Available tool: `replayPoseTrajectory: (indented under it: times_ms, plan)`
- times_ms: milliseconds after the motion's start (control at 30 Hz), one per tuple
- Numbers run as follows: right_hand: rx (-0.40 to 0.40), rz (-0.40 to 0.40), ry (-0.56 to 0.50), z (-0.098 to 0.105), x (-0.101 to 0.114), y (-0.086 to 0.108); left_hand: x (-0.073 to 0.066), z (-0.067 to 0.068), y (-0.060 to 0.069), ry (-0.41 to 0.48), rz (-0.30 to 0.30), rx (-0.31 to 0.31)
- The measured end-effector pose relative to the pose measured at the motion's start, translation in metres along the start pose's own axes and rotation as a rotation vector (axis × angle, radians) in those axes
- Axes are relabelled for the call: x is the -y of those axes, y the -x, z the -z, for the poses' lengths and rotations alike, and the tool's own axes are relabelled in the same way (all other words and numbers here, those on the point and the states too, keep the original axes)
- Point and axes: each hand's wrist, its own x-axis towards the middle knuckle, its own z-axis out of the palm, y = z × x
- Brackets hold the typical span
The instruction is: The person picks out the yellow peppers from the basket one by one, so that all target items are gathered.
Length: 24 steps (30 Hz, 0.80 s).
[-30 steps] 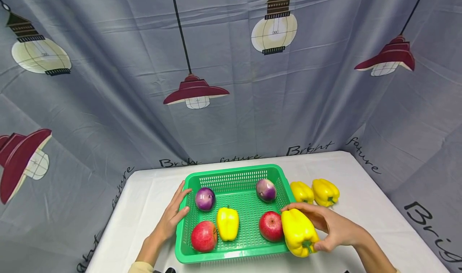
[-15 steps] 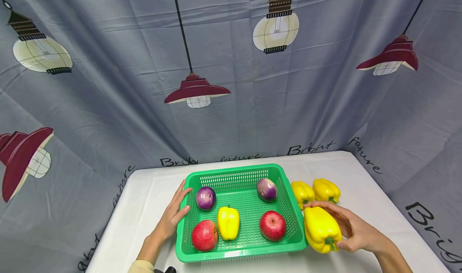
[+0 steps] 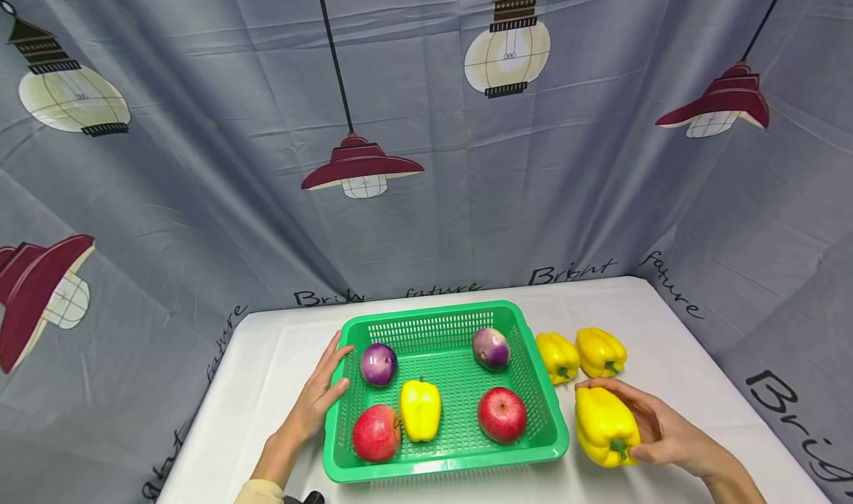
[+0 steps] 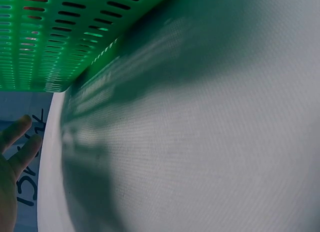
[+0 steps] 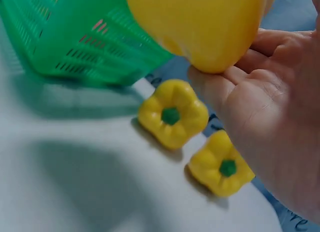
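Observation:
My right hand [image 3: 666, 430] holds a yellow bell pepper [image 3: 605, 424] by its sides, just right of the green basket [image 3: 445, 465]. In the right wrist view the same pepper [image 5: 200, 26] is gripped by the hand [image 5: 280, 101]. My left hand [image 3: 308, 414] lies at the basket's left rim with fingers spread; in the left wrist view part of it [image 4: 10, 177] shows near the basket wall [image 4: 65, 41]. Inside the basket are a yellow pepper [image 3: 420, 411], red apples [image 3: 377, 434] [image 3: 503, 415] and purple round vegetables [image 3: 379, 365] [image 3: 491, 348].
Two more yellow peppers [image 3: 558, 357] [image 3: 601, 352] stand on the white table [image 3: 280, 334], right of the basket and behind the held pepper. A grey curtain [image 3: 426, 245] printed with lamps hangs around the table. A small dark object [image 3: 314, 497] shows at the front edge.
My right hand has carried the yellow pepper to the right, from over the basket's right front edge to beside the basket. The left hand has kept its place.

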Motion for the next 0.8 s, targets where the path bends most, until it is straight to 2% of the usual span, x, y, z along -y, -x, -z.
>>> replayPoseTrajectory:
  times_ms: [100, 233, 400, 567, 800]
  plan:
    - [-0.068, -0.134, -0.008, -0.001, -0.005, 0.004, 0.000, 0.000, 0.000, 0.003, -0.003, 0.002]
    - [-0.073, -0.227, -0.050, 0.002, -0.014, 0.006, 0.000, 0.001, 0.000, 0.000, -0.006, 0.002]
    - [-0.067, -0.303, -0.083, 0.005, -0.024, 0.003, -0.001, 0.001, 0.000, -0.004, -0.006, 0.000]
    - [-0.050, -0.289, -0.065, 0.011, -0.035, 0.000, -0.002, 0.001, 0.000, -0.004, -0.002, 0.002]
    - [-0.002, -0.190, -0.121, 0.018, -0.051, -0.005, -0.001, 0.002, 0.000, -0.008, -0.005, 0.003]
